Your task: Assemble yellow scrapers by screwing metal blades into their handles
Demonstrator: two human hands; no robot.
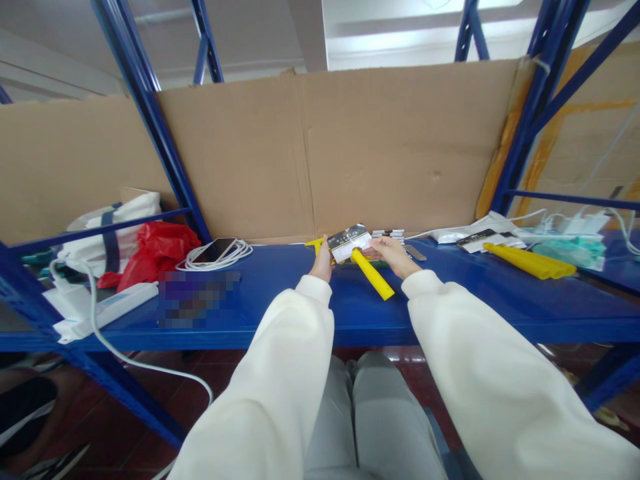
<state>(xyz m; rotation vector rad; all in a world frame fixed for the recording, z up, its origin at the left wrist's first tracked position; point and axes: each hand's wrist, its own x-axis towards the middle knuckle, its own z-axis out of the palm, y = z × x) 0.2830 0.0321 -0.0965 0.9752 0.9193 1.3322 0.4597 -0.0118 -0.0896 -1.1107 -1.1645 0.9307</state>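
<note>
A black-and-white printed card (349, 243) is held up just above the blue shelf. My left hand (323, 262) grips its left edge, fingers closed. At the card's right edge, my right hand (394, 256) pinches with thumb and fingers. A yellow tube-like handle (373, 275) slants from the card's lower edge toward me; whether it is fixed to the card I cannot tell. Behind my left hand shows a yellow T-shaped end (315, 245). Small striped pieces (390, 235) and a flat grey strip (415, 253) lie beyond my right hand.
Several yellow handles (533, 260) lie on the blue shelf (280, 287) at right, beside another printed card (483, 240). On the left are a coiled white cable (220, 257), phone (216, 249), red bag (160, 250) and power strip (107, 310). Cardboard (370, 147) backs the shelf.
</note>
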